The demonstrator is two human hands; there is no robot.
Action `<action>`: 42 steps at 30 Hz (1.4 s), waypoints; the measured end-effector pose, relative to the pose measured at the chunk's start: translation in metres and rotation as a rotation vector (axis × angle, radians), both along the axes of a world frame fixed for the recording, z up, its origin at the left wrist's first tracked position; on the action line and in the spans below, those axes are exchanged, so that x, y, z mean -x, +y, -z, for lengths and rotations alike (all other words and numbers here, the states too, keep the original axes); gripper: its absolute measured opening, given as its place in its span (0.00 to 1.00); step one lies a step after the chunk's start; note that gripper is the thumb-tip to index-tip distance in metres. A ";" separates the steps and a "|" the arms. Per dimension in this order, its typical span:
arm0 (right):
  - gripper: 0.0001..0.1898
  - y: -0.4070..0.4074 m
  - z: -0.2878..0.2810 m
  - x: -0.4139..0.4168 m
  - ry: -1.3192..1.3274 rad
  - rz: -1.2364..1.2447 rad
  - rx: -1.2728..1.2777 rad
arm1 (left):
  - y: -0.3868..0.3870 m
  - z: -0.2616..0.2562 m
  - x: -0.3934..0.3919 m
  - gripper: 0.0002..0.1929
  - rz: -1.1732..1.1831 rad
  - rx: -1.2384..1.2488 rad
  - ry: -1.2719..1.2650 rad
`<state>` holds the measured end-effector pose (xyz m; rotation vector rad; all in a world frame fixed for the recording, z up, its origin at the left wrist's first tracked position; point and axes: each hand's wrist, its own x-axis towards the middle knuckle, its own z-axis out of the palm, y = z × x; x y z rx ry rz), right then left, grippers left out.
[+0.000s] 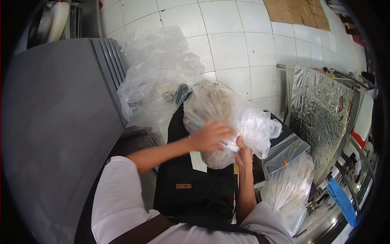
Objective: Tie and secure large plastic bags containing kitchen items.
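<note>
A filled clear plastic bag (210,103) with brownish contents, too blurred by the film to name, sits in front of me between my legs. Its gathered, crumpled top (256,126) bunches out to the right. My right hand (244,154) grips the bunched plastic from below, thumb pointing up. Across the bag's near side lies my left hand (211,135), blurred, fingers bent over the plastic; whether it grips the film is unclear. An empty-looking sheet or bag of clear plastic (161,70) spreads over the floor just beyond, to the left.
A large grey panel (58,106) stands close on my left. At right are another filled plastic bag (289,189), a foil-covered panel (320,122) and a blue cloth (341,201) by a rail. Cardboard (298,13) lies on the white tiled floor (230,48).
</note>
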<state>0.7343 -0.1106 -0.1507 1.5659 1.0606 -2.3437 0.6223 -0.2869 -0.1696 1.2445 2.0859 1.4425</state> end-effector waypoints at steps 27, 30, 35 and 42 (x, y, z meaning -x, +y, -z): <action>0.24 -0.004 -0.030 -0.005 0.034 0.128 -0.127 | 0.075 0.022 -0.053 0.07 -0.232 0.118 -0.175; 0.24 -0.053 0.000 -0.026 -0.041 -0.378 -1.088 | 0.094 0.025 -0.075 0.05 -0.292 0.114 -0.227; 0.19 0.017 0.040 -0.044 -0.425 -0.275 -0.885 | 0.119 0.031 -0.089 0.04 -0.345 0.026 -0.329; 0.15 0.077 0.028 -0.018 -0.165 0.361 -0.442 | 0.154 0.019 -0.097 0.07 -0.388 -0.010 -0.219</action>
